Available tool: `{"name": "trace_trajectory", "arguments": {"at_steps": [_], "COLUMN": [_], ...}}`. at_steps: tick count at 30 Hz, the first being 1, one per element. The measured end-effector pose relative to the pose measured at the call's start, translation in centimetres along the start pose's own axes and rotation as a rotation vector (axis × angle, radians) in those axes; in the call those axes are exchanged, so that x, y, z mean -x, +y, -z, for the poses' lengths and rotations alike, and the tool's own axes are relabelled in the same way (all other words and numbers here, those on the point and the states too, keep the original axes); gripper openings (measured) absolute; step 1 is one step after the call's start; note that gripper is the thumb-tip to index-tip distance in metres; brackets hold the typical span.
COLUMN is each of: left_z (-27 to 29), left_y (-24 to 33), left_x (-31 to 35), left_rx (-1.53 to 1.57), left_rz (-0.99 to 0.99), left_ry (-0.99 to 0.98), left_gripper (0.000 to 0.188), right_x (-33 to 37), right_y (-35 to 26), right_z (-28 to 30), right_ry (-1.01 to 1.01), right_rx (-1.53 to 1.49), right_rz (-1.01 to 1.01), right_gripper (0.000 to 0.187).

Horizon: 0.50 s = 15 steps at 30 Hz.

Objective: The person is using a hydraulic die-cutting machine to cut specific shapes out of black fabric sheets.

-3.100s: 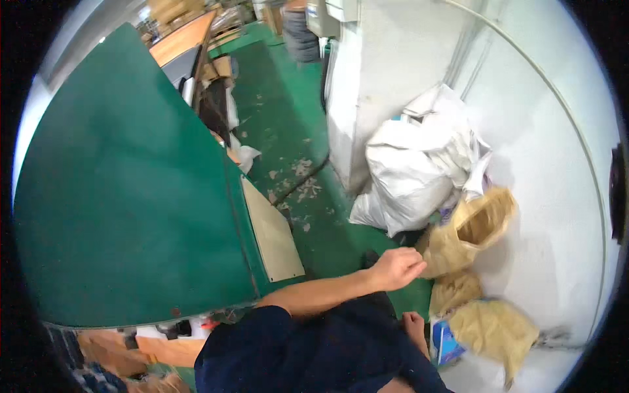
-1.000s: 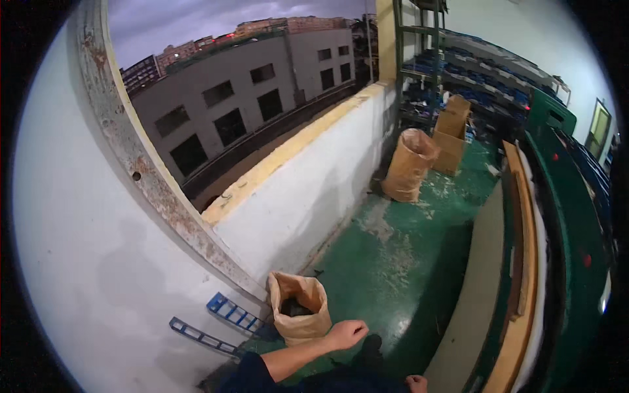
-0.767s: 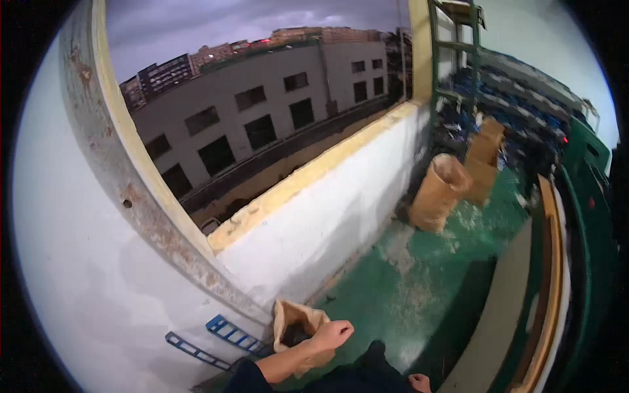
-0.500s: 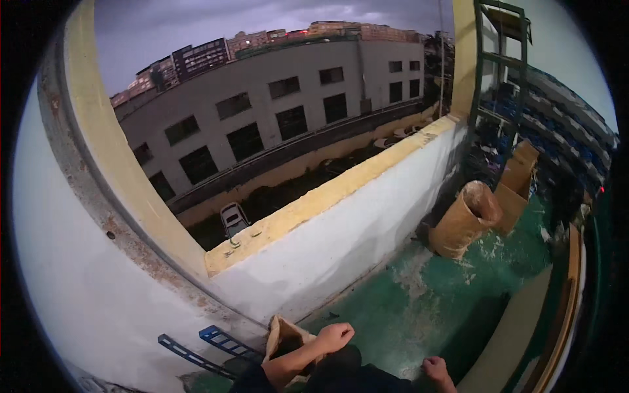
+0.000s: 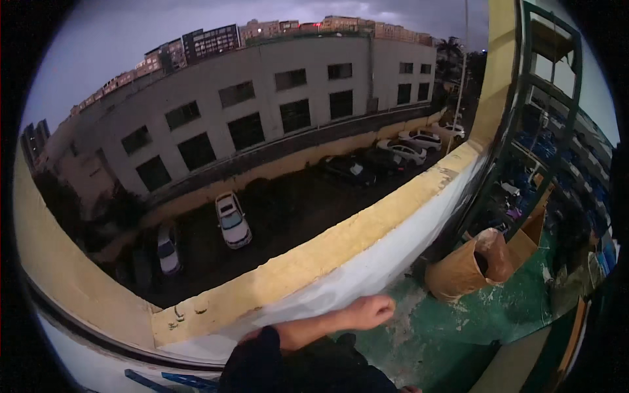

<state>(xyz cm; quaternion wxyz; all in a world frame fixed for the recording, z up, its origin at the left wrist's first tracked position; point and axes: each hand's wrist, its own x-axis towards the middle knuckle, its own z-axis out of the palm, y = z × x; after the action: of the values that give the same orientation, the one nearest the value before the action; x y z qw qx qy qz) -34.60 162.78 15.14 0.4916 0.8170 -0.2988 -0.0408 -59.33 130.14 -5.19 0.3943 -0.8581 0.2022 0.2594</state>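
Note:
My left hand (image 5: 373, 311) is held out in front of my body, its fingers curled into a loose fist. Nothing shows in it. The bare forearm comes out of a dark sleeve and runs along the inner side of the low white wall (image 5: 367, 275), whose top is a yellow ledge (image 5: 314, 252). Of my right hand (image 5: 410, 389), only a sliver appears at the lower edge; its fingers are hidden. Nearest ahead of the left hand, on the green floor (image 5: 419, 340), stands a brown paper sack (image 5: 455, 272) with a wide mouth.
A cardboard box (image 5: 527, 239) leans behind the sack, beside a tall dark green metal frame (image 5: 521, 131). Racks with blue items (image 5: 557, 150) line the right. Blue metal pieces (image 5: 187, 380) lie at lower left. Beyond the ledge are parked cars (image 5: 232, 221) and a grey building (image 5: 282, 78).
The view has swung up and closer to the ledge, showing more cars. My left arm reaches farther forward and right. My right hand has dropped almost out of view.

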Motion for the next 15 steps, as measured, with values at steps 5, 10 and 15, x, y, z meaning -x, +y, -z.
{"name": "trace_trajectory", "arguments": {"at_steps": [5, 10, 15], "left_z": [14.0, 25.3, 24.1], "left_y": [-5.0, -11.2, -12.7], "left_x": [-21.3, -28.9, -31.6], "left_rx": [-0.114, 0.390, 0.425], "left_rz": [-0.107, 0.589, 0.576], "left_ry": [0.264, 0.366, 0.422], "left_gripper": [0.016, 0.059, 0.064], "right_x": [-8.7, -10.4, -11.2], "right_y": [-2.0, -3.9, -1.0], "right_z": [1.0, 4.7, 8.8], "right_ry": [0.180, 0.186, 0.206], "right_rx": [-0.787, -0.650, -0.647], "right_rz": [-0.092, -0.154, -0.205], "right_gripper": [0.020, 0.022, 0.026]}}
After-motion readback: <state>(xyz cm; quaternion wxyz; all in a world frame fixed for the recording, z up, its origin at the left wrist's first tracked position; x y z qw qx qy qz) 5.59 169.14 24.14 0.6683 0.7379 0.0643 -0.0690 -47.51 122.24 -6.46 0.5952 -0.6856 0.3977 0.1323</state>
